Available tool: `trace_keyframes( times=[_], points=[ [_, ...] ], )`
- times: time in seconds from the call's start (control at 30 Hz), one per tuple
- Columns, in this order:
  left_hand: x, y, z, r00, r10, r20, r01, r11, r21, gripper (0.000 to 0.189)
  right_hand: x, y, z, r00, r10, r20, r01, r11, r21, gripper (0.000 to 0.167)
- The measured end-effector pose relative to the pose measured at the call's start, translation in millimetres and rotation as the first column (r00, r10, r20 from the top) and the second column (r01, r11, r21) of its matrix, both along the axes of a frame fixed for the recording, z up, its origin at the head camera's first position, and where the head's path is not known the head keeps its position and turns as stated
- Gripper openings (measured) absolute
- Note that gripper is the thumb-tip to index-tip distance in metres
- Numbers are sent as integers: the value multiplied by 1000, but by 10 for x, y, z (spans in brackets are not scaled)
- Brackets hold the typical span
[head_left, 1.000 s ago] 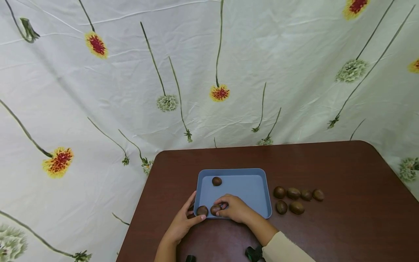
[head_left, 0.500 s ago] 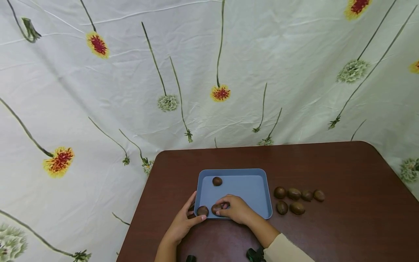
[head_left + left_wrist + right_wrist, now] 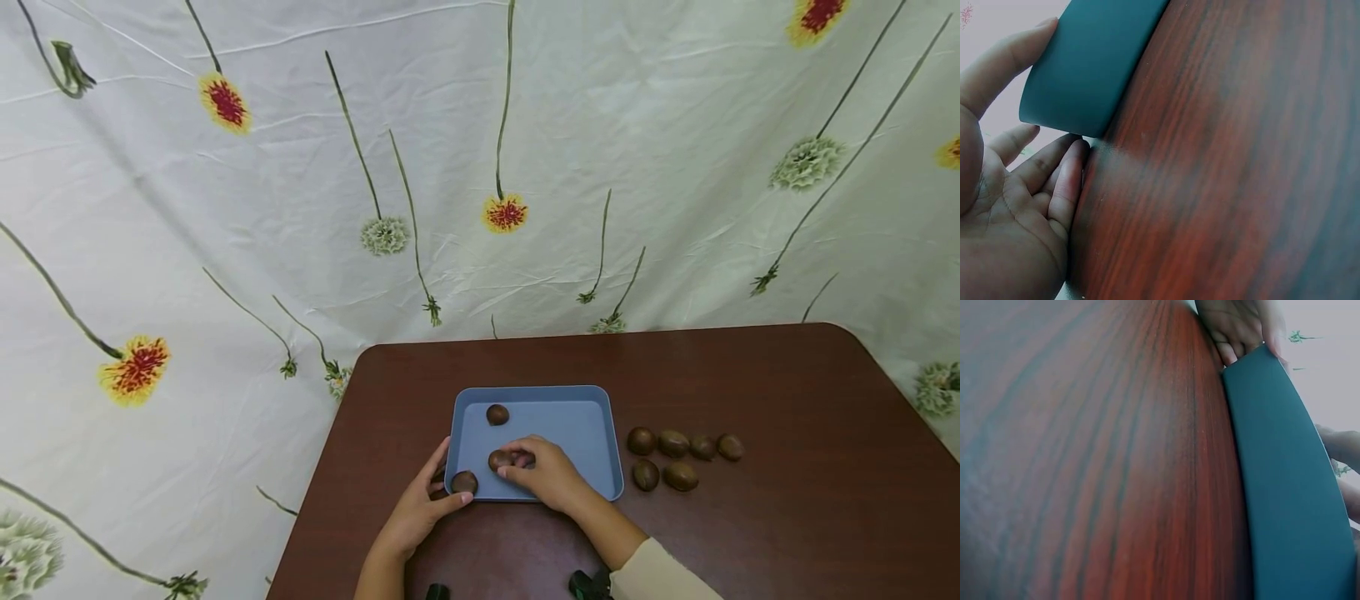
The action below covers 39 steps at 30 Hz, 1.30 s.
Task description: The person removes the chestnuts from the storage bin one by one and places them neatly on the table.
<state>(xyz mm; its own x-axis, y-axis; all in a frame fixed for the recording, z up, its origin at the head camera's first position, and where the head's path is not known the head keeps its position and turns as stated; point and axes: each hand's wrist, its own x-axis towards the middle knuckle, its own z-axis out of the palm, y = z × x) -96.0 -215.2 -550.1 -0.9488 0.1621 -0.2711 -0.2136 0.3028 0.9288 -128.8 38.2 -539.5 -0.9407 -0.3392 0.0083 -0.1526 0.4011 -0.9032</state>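
In the head view, my right hand (image 3: 551,479) pinches a round brown chestnut (image 3: 500,460) between thumb and fingers over the near part of a blue tray (image 3: 577,433). My left hand (image 3: 415,512) rests against the tray's near left corner, thumb along the near rim and fingers along the left side. Beside that thumb, a second chestnut (image 3: 464,482) sits inside the corner. Another chestnut (image 3: 497,414) lies toward the tray's far left. Both wrist views show the tray's outer wall (image 3: 1091,69) from low down; there the left thumb (image 3: 1010,59) touches its edge.
Right of the tray, several more brown chestnuts (image 3: 681,476) lie in two rows on the dark wooden table (image 3: 810,517). A white flowered cloth (image 3: 450,150) hangs behind the table's far edge. Black wrist gear (image 3: 588,583) shows at the bottom.
My right hand has moved the pinched chestnut slightly away from the tray's near rim, toward its middle. The left hand and the other chestnuts look the same.
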Motion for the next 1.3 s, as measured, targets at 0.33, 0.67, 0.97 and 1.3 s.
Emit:
trace_keyframes(
  times=[0.33, 0.67, 0.97, 1.3],
  points=[
    [-5, -2, -10, 1000, 13, -5, -13, 1000, -13, 95, 73, 14, 75, 992, -115, -48, 110, 990, -84, 34],
    [-19, -12, -47, 1000, 16, -24, -16, 1000, -9, 96, 208, 183, 190, 985, -171, 31, 174, 975, -140, 44],
    [-7, -20, -34, 1000, 11, -10, -11, 1000, -20, 96, 328, 426, 244, 964, -241, 114, 263, 934, -242, 43],
    [-14, -14, -50, 1000, -5, -17, 5, 999, -39, 98, 354, 749, 294, 954, -296, 48, 296, 904, -308, 40]
  ],
)
